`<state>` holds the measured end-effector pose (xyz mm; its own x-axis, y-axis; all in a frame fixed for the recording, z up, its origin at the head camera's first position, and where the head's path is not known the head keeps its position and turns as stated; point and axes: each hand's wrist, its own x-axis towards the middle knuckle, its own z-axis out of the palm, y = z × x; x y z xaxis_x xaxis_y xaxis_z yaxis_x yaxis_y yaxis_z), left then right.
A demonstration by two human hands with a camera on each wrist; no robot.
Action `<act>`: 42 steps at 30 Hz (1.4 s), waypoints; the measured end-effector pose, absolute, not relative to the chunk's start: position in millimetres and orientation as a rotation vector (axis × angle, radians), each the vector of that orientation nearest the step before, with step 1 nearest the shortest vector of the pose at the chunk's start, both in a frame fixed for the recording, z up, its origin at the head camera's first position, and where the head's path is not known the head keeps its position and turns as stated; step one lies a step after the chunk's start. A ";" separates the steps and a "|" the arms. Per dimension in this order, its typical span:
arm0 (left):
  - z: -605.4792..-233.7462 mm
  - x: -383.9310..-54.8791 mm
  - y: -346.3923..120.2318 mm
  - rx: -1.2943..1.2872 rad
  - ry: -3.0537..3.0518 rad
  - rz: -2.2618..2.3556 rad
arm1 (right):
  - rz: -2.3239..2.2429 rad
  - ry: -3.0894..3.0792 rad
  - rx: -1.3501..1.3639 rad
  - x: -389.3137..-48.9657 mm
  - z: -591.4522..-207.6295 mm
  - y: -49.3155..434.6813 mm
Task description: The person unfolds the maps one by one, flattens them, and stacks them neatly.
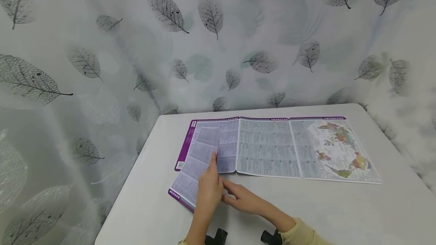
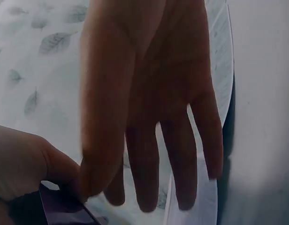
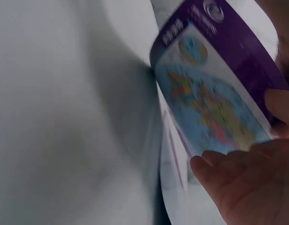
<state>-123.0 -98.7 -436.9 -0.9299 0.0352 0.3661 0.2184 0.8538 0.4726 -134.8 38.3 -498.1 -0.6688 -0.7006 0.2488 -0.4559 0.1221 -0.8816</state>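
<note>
A long fold-out map sheet (image 1: 267, 146) with purple trim lies across the white table, its left end panel (image 1: 194, 165) folded over and tilted up at an angle. My left hand (image 1: 209, 188) rests against that panel; in the left wrist view the left hand (image 2: 158, 103) has straight, spread fingers, with the thumb tip by the panel's purple edge (image 2: 64, 208). Just to its right, my right hand (image 1: 243, 197) pinches the panel's near edge. The right wrist view shows the right hand (image 3: 257, 183) holding the purple cover (image 3: 215, 89), printed with a colourful map.
Dense print covers the middle panels, and a small world map (image 1: 340, 150) fills the right end. The white table (image 1: 306, 211) reaches a leaf-patterned curtain (image 1: 204, 48) behind and at the sides. Black wrist mounts (image 1: 216, 236) show at the bottom.
</note>
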 end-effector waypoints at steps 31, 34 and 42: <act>-437.6 -112.0 -78.8 -0.402 -2.641 -0.876 | -2.242 1.602 -0.176 -125.7 -510.6 55.4; -418.3 -113.4 -92.7 -0.397 -2.619 -0.981 | -2.218 1.649 -0.195 -128.5 -508.0 71.1; -382.9 -120.7 -138.9 -0.303 -2.508 -1.154 | -2.168 1.908 -0.091 -134.3 -498.6 118.5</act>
